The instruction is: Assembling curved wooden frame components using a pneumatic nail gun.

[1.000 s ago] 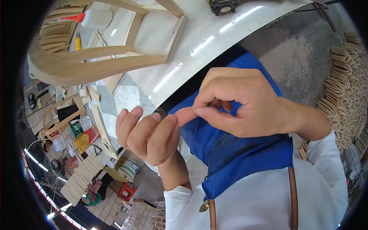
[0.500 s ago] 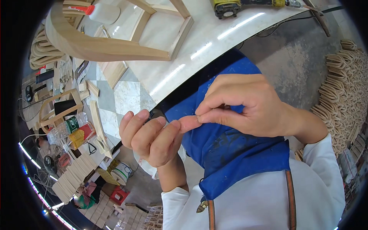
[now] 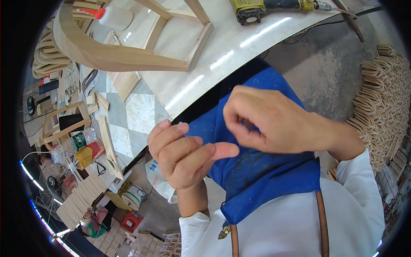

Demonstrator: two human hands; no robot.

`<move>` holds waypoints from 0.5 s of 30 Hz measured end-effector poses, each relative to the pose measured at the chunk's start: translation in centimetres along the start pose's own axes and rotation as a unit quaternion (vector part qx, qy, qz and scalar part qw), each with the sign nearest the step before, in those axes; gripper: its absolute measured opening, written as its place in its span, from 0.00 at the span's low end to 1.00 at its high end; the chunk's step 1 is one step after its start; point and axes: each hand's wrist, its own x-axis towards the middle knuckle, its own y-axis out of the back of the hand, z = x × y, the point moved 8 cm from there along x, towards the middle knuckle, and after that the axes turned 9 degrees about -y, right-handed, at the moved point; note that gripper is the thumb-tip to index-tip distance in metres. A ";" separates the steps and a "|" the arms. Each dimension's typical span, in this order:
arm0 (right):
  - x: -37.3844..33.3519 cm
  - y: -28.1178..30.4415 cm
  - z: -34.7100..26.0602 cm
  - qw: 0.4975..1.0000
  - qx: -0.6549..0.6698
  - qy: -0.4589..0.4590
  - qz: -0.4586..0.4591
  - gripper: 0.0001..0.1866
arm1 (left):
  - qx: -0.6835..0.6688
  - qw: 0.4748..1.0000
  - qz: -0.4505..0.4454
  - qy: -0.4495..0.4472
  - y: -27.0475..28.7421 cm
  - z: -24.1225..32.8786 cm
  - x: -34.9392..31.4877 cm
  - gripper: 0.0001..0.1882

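My left hand (image 3: 182, 158) is held in front of the blue apron (image 3: 274, 169), its fingers loosely bent and its thumb stretched out to the right. Nothing shows in its grasp. Just right of that thumb, apart from it, my right hand (image 3: 269, 122) has its fingers curled in and the tips pinched together. Motion smears those fingertips, and anything small between them cannot be made out. A pale curved wooden frame (image 3: 124, 58) rests on the table (image 3: 184, 92) beyond both hands.
A white bottle with a red nozzle (image 3: 117, 18) and a yellow-and-black power tool (image 3: 250, 12) sit on the table. Bent wooden parts (image 3: 381, 103) are piled at the right. Left lie wood strips (image 3: 109, 143), a clear plastic bottle (image 3: 72, 143) and a fan (image 3: 53, 184).
My right hand has come away from my left thumb tip, which it was pinching. The left hand has shifted slightly to the right, leaving its thumb bare.
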 end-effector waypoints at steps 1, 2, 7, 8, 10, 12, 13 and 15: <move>-0.3 0.4 1.2 0.999 -0.015 -0.033 0.024 0.10 | -0.008 1.000 0.005 0.014 -0.3 -0.2 0.1 0.18; -0.4 0.6 2.4 0.997 -0.030 -0.058 0.043 0.09 | -0.009 1.000 0.013 0.027 -0.4 -0.6 0.0 0.18; -2.6 1.7 7.9 0.970 -0.139 -0.181 0.087 0.05 | -0.033 0.993 0.034 0.107 -0.6 -3.0 -2.9 0.12; -3.8 2.0 9.6 0.959 -0.171 -0.211 0.084 0.05 | -0.060 0.989 0.034 0.130 -0.8 -3.1 -4.0 0.11; -7.0 3.6 12.9 0.930 -0.249 -0.238 0.127 0.09 | -0.086 0.984 0.025 0.156 -1.6 -2.7 -6.9 0.13; -9.6 5.3 14.5 0.910 -0.294 -0.197 0.217 0.14 | -0.101 0.980 0.032 0.170 -2.6 -1.1 -9.2 0.12; -11.3 6.9 16.2 0.896 -0.269 -0.263 0.236 0.17 | -0.120 0.977 0.027 0.177 -3.3 -0.3 -9.9 0.09; -12.8 7.6 18.4 0.884 -0.319 -0.283 0.192 0.14 | -0.172 0.965 0.022 0.195 -4.6 1.5 -11.6 0.08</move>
